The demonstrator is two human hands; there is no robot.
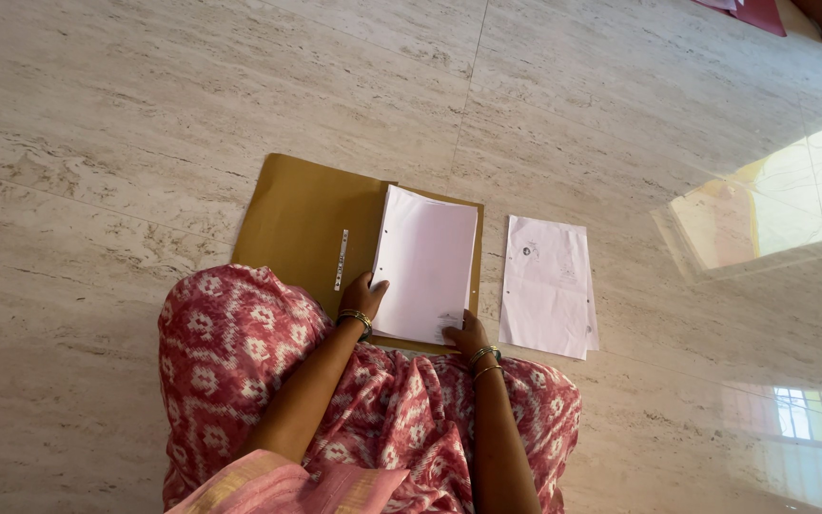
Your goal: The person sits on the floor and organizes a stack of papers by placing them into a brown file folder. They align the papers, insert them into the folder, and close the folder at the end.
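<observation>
An open folder point(302, 224) is laid flat on the floor point(97, 143), directly before the seated person's knees. A stack of sheets point(425, 262) is placed on the folder's right half; a fastener strip point(341, 259) is set along its middle fold, left of the stack. A second pile of punched sheets point(546, 286) is laid on the floor just right of the folder, apart from it. The left hand point(362, 297) is rested at the stack's lower left edge, the right hand point(466, 335) at its lower right corner.

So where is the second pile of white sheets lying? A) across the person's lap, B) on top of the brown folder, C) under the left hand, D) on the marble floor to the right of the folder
D: the loose pile of punched white sheets lies on the marble floor just right of the open brown folder, apart from both hands, which rest on the stack inside the folder.
</observation>
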